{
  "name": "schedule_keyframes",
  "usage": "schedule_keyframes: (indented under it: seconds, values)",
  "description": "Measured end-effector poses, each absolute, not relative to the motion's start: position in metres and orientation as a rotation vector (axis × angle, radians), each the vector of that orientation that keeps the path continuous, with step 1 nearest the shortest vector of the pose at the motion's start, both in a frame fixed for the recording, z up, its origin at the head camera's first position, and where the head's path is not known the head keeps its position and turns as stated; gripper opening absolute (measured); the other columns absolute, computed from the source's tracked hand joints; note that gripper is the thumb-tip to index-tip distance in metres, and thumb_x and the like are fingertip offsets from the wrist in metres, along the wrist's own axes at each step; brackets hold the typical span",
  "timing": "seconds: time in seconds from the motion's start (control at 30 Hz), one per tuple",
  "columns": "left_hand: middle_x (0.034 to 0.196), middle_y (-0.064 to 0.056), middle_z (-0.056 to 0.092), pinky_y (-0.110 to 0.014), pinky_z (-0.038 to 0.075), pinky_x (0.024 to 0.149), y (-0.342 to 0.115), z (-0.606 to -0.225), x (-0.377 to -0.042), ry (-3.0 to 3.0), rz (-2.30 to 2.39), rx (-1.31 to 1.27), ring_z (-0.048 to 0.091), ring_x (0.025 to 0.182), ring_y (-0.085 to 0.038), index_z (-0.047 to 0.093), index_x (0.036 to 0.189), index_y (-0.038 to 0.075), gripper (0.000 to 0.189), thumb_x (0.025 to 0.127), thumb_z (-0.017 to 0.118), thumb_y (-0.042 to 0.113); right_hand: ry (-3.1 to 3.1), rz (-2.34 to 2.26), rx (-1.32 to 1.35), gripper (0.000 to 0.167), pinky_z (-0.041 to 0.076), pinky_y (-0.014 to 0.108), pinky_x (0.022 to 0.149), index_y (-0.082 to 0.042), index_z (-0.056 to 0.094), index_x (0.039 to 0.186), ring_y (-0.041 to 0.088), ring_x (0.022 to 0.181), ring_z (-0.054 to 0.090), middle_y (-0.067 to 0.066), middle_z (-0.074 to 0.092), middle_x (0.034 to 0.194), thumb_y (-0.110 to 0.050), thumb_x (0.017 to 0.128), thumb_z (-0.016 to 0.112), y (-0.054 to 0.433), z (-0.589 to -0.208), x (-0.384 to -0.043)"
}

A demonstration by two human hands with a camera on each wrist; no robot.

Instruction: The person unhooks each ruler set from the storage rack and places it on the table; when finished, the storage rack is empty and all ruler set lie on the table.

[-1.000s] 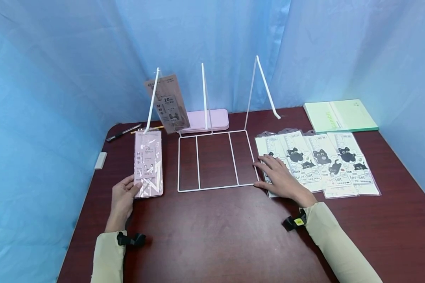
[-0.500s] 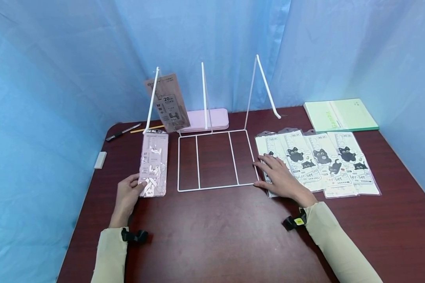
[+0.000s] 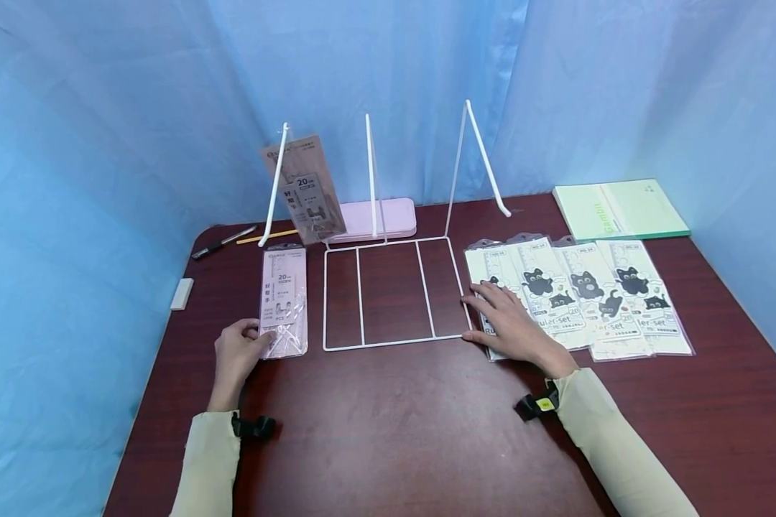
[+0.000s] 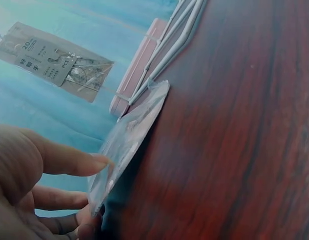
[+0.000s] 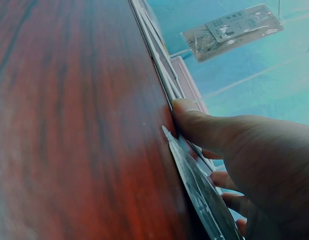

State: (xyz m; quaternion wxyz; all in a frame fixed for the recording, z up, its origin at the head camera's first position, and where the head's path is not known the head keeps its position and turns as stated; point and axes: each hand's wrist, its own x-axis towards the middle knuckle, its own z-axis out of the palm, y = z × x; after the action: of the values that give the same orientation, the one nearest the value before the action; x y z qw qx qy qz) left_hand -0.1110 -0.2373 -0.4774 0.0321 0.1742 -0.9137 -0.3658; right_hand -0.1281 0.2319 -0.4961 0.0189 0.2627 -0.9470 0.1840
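Observation:
My left hand (image 3: 238,359) pinches the lower left edge of a pink ruler set packet (image 3: 284,301), thumb on top and fingers beneath. In the left wrist view this packet (image 4: 127,140) is tilted, its near end raised off the table. A matching pink ruler set packet (image 3: 310,194) hangs from the left arm of a white wire rack (image 3: 397,345). My right hand (image 3: 511,323) rests at the rack's front right corner, fingers extended over the leftmost of several white cat-print ruler set packets (image 3: 550,280). Its thumb touches the rack's frame (image 5: 174,100).
A green notebook (image 3: 621,208) lies at the back right. Behind the rack is a pink pencil case (image 3: 388,217). A black pen (image 3: 223,242), a yellow pencil (image 3: 267,237) and a white eraser (image 3: 182,294) lie at the left. Two bare rack arms rise at centre and right.
My left hand has moved to the right with the pink ruler set packet, which has come a little nearer the rack. The right hand has stayed in place.

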Motion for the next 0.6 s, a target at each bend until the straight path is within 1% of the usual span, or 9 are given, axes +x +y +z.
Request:
schedule_keyframes:
  seconds: [0.23,0.47,0.53,0.6]
  values:
    - [0.085,-0.017,0.066,-0.023,0.041,0.06,-0.2367,-0.48,-0.1113,-2.821,-1.073,0.517,0.059,0.075,-0.025,0.072,0.106,-0.006,0.032,0.08,0.074,0.013,-2.937,0.566,0.816,0.067,0.026,0.064,0.117,-0.007,0.054,0.143,0.045,0.145,0.035,0.024,0.044,0.153,-0.038,0.088,0.076,0.2314,-0.4958,-0.128]
    - [0.088,-0.019,0.066,-0.029,0.042,0.069,-0.2379,-0.4799,-0.1132,-2.837,-1.049,0.494,0.061,0.082,-0.032,0.072,0.11,-0.005,0.035,0.081,0.073,0.014,-2.937,0.576,0.819,0.067,0.026,0.064,0.117,-0.006,0.053,0.143,0.045,0.145,0.035,0.024,0.044,0.153,-0.037,0.088,0.075,0.2316,-0.4967,-0.1281]
    - [0.088,-0.019,0.066,-0.029,0.042,0.069,-0.238,-0.4796,-0.1139,-2.844,-1.048,0.488,0.06,0.082,-0.032,0.071,0.111,-0.005,0.035,0.082,0.073,0.014,-2.936,0.578,0.82,0.067,0.026,0.064,0.117,-0.007,0.053,0.143,0.045,0.146,0.035,0.024,0.044,0.153,-0.038,0.088,0.075,0.2319,-0.4972,-0.1283]
    - [0.088,-0.019,0.065,-0.028,0.042,0.067,-0.2377,-0.4788,-0.1145,-2.848,-1.052,0.487,0.06,0.081,-0.032,0.071,0.112,-0.005,0.035,0.082,0.072,0.014,-2.934,0.579,0.821,0.067,0.026,0.064,0.117,-0.007,0.053,0.143,0.045,0.146,0.035,0.024,0.044,0.153,-0.038,0.088,0.075,0.2319,-0.4975,-0.1283]
